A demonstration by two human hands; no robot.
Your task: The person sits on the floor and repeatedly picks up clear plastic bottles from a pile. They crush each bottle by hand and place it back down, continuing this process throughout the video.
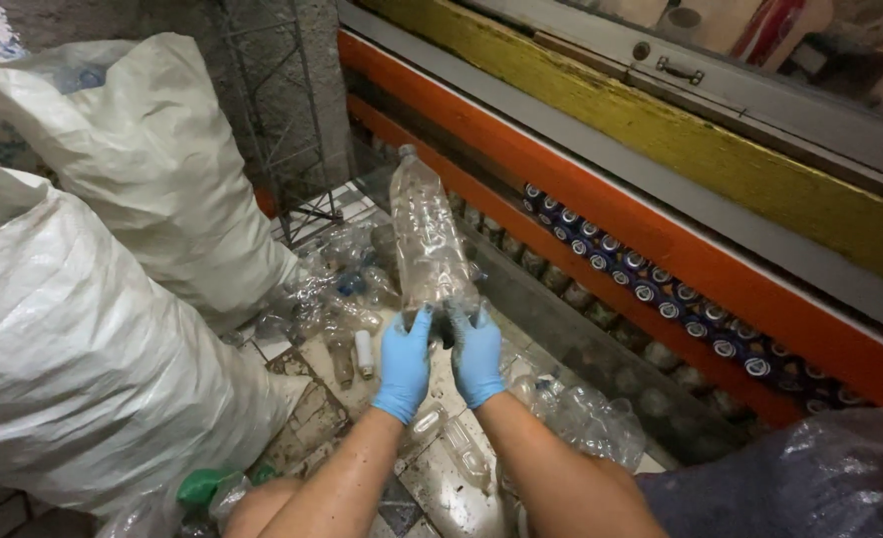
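Clear plastic bottle (pixel 427 234), base between fingers of left hand (pixel 404 364), right hand (pixel 476 357)

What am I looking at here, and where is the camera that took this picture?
There is no machine here: a person wears a camera on the head, so you look down along both forearms. The hands wear blue gloves. The left hand and the right hand together grip the bottom end of a clear plastic bottle, held up with its neck pointing away. Below, on the tiled floor, lies a heap of empty clear bottles, with more bottles near the right forearm. Two big white woven sacks stand stuffed full on the left. On the right runs a long orange and yellow cabinet with a row of blue-capped bottles tucked under it. A dark plastic bag sits at the lower right.
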